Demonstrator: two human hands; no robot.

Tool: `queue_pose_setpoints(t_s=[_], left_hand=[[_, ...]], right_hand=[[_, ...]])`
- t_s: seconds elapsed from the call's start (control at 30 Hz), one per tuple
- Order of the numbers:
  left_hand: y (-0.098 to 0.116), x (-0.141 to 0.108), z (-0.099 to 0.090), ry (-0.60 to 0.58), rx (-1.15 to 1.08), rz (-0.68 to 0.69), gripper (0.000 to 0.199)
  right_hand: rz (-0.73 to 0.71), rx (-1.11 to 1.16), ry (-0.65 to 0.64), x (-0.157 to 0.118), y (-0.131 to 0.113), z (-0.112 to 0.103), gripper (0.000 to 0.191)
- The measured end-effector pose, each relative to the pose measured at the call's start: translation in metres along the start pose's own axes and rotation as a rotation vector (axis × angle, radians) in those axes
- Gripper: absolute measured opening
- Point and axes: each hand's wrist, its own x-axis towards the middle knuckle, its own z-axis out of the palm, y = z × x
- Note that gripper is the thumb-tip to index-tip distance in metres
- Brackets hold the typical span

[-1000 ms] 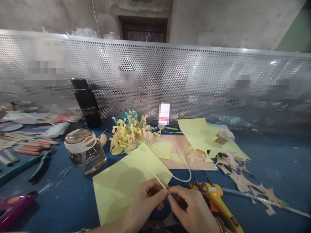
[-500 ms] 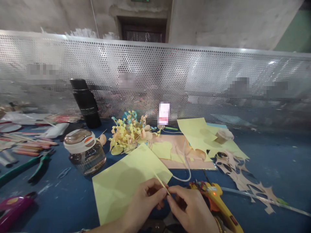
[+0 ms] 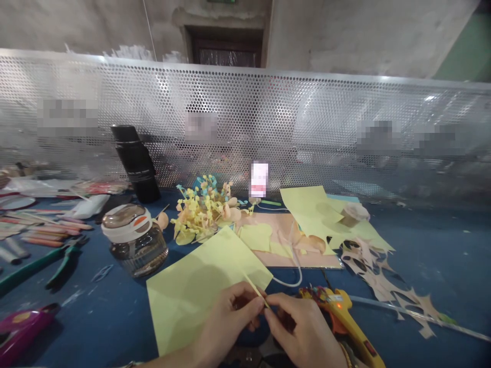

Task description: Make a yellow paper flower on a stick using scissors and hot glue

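A thin pale-yellow stick (image 3: 252, 284), perhaps rolled paper, is pinched between both hands in front of me. My left hand (image 3: 233, 312) is closed on its middle, thumb against fingertips. Fingertips of my right hand (image 3: 295, 324) grip the near end, touching the left thumb. Beneath the left hand lies a yellow paper sheet (image 3: 192, 281). Close by the right hand rests a yellow hot glue gun (image 3: 353, 322) with an orange light lit. Something dark lies under the hands, mostly hidden.
A glass jar (image 3: 136, 250) and black bottle (image 3: 136, 166) stand left of a bunch of paper flowers (image 3: 203, 209). Green-handled pliers (image 3: 63, 258) and a purple tool (image 3: 25, 329) lie far left. Cut paper scraps (image 3: 395, 286) are at right. A perforated metal panel (image 3: 326, 112) closes the back.
Almost nothing differs. Both hands keep the same pinch on the stick, and the view has shifted very slightly.
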Motion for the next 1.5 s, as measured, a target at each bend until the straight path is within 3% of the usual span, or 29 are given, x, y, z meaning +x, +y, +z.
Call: queue_pose_setpoints(t_s=[1.5], left_hand=[[0.0070, -0.0010, 0.0030, 0.013, 0.013, 0.005, 0.038]], right_hand=[[0.001, -0.006, 0.024, 0.0012, -0.0005, 0.0001, 0.020]])
